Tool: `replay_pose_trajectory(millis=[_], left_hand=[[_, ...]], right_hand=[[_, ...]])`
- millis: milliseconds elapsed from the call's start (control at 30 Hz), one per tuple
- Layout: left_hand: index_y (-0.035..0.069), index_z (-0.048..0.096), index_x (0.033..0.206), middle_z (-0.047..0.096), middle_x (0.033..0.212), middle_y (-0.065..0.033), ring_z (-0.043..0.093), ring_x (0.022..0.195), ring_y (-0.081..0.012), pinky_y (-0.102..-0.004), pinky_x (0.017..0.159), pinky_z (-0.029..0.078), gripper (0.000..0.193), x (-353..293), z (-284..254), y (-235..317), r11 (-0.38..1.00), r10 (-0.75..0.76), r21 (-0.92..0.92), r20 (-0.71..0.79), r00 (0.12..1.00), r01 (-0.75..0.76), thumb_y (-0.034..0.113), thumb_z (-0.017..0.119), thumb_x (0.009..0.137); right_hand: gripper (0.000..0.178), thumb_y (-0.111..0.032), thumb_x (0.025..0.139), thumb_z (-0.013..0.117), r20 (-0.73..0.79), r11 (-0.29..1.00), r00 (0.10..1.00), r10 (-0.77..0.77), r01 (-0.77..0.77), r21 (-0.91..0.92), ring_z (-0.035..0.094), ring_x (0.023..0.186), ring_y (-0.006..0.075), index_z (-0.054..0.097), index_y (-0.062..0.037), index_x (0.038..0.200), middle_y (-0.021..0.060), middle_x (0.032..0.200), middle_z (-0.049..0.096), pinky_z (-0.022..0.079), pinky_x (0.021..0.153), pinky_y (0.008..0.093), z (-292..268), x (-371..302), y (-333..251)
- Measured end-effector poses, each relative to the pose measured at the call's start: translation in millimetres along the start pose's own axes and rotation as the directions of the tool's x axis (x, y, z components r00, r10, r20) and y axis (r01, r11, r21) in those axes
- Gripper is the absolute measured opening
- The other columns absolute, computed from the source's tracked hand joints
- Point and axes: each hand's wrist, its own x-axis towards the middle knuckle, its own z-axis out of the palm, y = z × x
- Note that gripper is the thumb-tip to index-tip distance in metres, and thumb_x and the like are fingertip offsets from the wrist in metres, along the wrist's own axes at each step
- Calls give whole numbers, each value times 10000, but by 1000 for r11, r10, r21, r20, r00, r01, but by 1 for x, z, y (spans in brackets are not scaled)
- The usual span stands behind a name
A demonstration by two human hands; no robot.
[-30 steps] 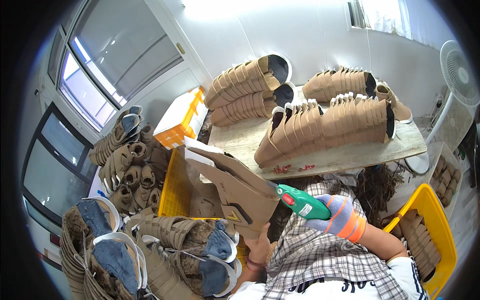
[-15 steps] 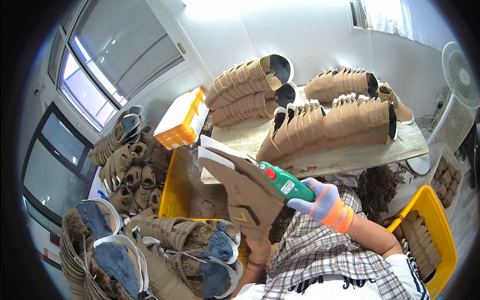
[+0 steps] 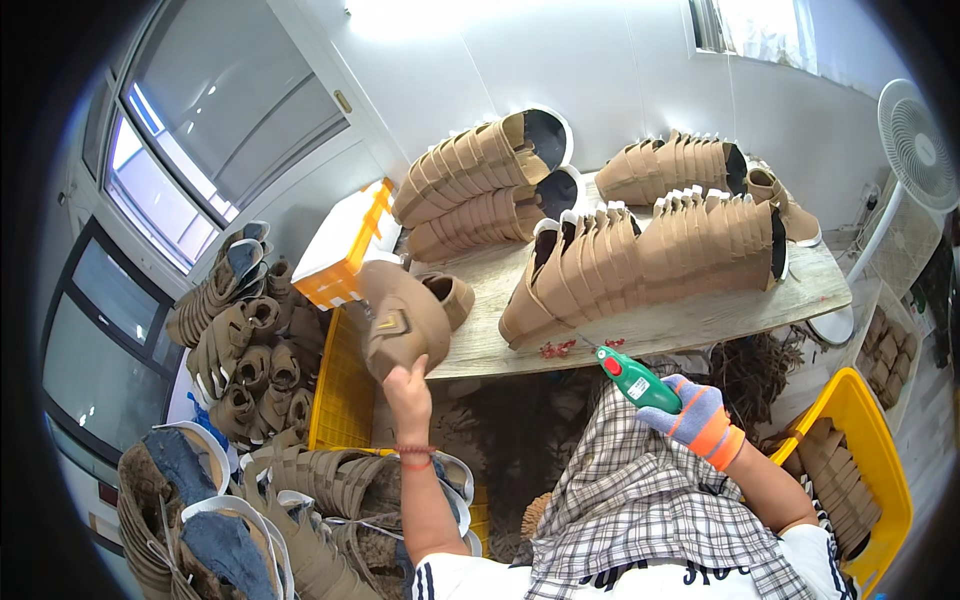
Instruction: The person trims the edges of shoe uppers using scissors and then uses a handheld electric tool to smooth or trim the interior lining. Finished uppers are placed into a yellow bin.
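My bare left hand [image 3: 408, 395] is closed on the lower end of a brown shoe upper [image 3: 400, 320], held up at the left end of the table. A second brown upper [image 3: 450, 298] shows just behind it; whether the two touch I cannot tell. My right hand [image 3: 692, 418], in a grey and orange glove, grips a green handheld tool [image 3: 640, 383] with a red button and a thin metal tip. The tool hangs in front of the table edge, over my checked apron [image 3: 620, 480], its tip pointing up and left toward red scraps [image 3: 558, 349].
Nested rows of brown uppers [image 3: 650, 260] cover much of the wooden table [image 3: 460, 350]. Bundled uppers [image 3: 230, 540] are heaped at left, beside a yellow crate [image 3: 340, 390] and a taped white box [image 3: 345, 240]. A yellow basket [image 3: 890, 480] and a fan [image 3: 915, 145] stand at right.
My left hand has carried the upper away from the tool, up and left to the table's end. The right hand has moved right and slightly down with the tool.
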Motion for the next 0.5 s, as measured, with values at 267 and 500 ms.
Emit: replay_pose_trajectory(millis=[267,500], left_hand=[[15,548,1222,606,1166,-56,587,1027,-183,-343,908,476,355,-69,-14,88,254,-104,-967,-20,994,7,53,633,879],[28,488,1296,563,1255,-75,555,1132,-219,-397,981,446,432,-92,4,111,155,8,-984,86,996,84,62,620,886]], right_hand=[[506,-410,707,799,36,959,970,-241,232,165,669,664,229,653,-36,1015,126,763,675,524,635,305,2,1,-42],[465,-377,698,807,64,939,948,-312,298,175,670,694,230,671,-45,994,118,788,676,525,653,306,-8,-7,-56]])
